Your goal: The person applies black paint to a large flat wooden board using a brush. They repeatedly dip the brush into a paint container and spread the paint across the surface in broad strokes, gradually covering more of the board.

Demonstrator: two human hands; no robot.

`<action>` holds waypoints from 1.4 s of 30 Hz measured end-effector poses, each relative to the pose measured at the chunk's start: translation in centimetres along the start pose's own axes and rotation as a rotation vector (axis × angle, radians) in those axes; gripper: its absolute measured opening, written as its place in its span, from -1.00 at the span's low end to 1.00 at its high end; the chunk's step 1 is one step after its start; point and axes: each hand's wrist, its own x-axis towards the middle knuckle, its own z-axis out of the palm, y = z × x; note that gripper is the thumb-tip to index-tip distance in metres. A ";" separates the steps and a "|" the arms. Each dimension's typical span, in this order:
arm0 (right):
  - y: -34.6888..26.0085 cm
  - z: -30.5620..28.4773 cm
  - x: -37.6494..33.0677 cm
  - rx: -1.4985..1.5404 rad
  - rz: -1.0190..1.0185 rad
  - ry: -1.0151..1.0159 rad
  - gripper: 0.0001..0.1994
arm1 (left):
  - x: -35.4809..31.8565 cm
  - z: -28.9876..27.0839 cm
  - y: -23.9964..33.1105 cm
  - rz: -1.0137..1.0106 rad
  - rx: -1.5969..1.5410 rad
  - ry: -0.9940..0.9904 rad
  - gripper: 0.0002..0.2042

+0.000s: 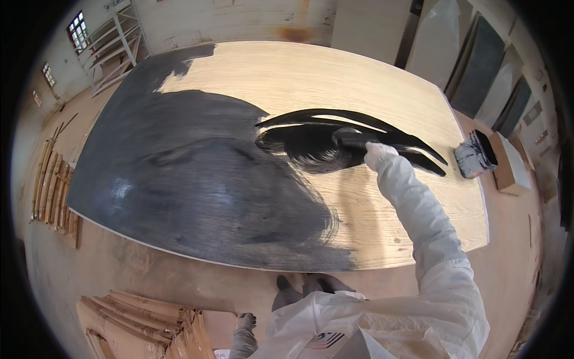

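Note:
A large wood-grain panel (269,66) lies before me, its left part covered with a dark grey-black coating (197,179). Fresh, glossy black streaks (418,143) curve across the bare grain right of the middle. My right hand (380,154), in a white sleeve, is closed round a broad black-coated brush (353,139). The brush's head presses on the wet black patch and is hard to tell from it. My left hand (246,321), in a grey glove, hangs low near my body, away from the panel. Its fingers are curled, with nothing visible in them.
A paint-smeared bucket (476,154) stands by the panel's right end, beside a cardboard box (509,164). Wrapped cardboard bundles (143,326) lie at lower left, and wrapped lengths (51,185) at left. A metal rack (119,42) stands far left; upright panels (478,66) lean far right.

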 end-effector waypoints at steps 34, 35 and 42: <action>-20.8 -5.9 16.8 -0.180 -0.479 0.109 -0.64 | -17.7 9.8 -6.7 -0.205 -0.031 0.237 -0.72; -21.7 -6.6 18.0 -0.145 -0.443 0.125 -0.64 | -17.6 9.6 -5.7 -0.182 -0.007 0.236 -0.72; -24.5 -6.0 16.8 -0.073 -0.546 0.030 -0.66 | -15.6 6.7 -6.1 -0.118 -0.166 0.305 -0.77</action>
